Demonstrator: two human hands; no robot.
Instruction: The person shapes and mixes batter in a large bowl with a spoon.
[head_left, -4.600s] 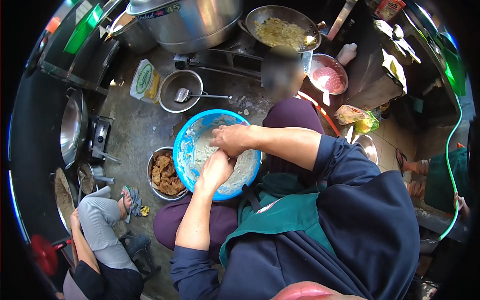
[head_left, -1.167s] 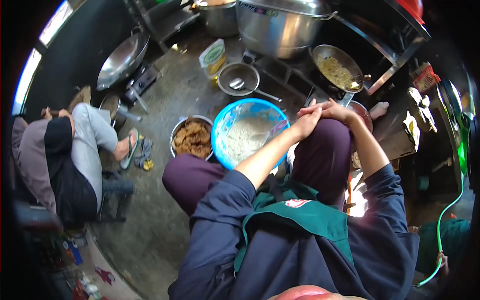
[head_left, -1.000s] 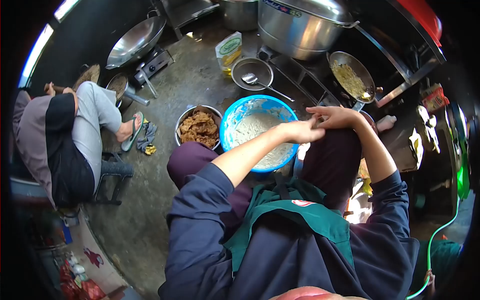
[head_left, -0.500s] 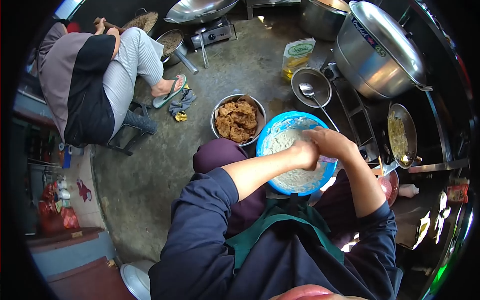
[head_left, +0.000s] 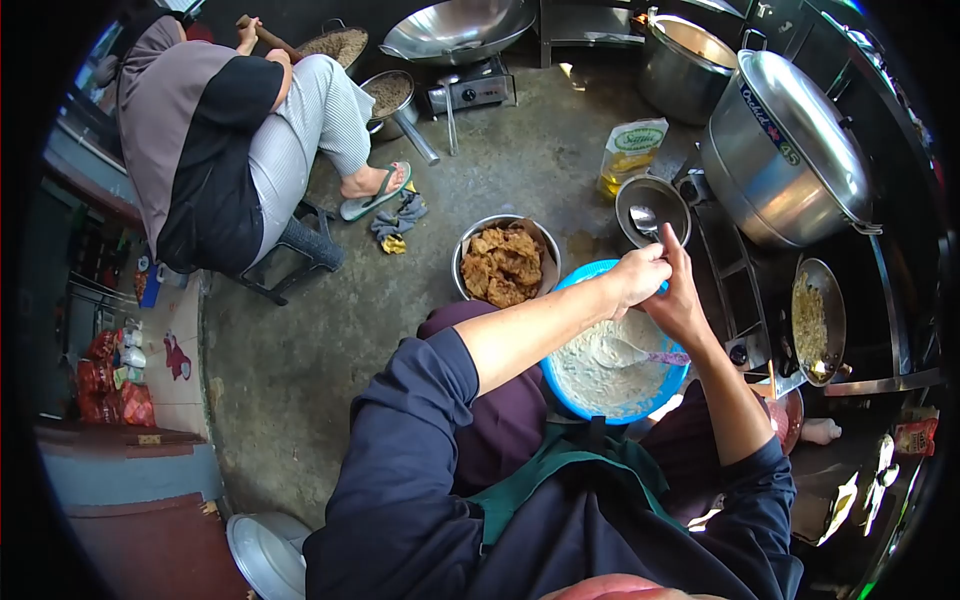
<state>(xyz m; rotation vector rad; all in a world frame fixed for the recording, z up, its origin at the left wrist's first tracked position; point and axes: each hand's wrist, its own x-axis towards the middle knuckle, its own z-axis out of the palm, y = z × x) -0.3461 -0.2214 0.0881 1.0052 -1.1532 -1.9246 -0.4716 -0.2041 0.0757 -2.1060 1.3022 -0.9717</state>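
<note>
A blue bowl [head_left: 557, 385] of pale, thick batter [head_left: 600, 375] stands at my lap. A spoon with a purple patterned handle [head_left: 668, 357] lies in the batter, and neither hand is on it. My left hand [head_left: 637, 277] is closed and pressed against my right hand above the bowl's far rim; whatever its fingers grip is hidden. My right hand [head_left: 680, 292] points upward with fingers stretched out. Just beyond the bowl stands a metal bowl [head_left: 460, 262] of brown fried pieces [head_left: 503, 262].
A strainer-like pan [head_left: 677, 232] with a ladle [head_left: 643, 218] and an oil pouch [head_left: 632, 155] stand ahead. On the right are a large steamer pot [head_left: 785, 150] and a frying pan [head_left: 822, 320]. Another person [head_left: 215, 150] sits at left, near a wok [head_left: 465, 30] on a stove.
Both hands have risen from low over the batter to above the far rim. My right fingers now stretch upward. The spoon shows more fully. My view has shifted, moving the scene rightward and down.
</note>
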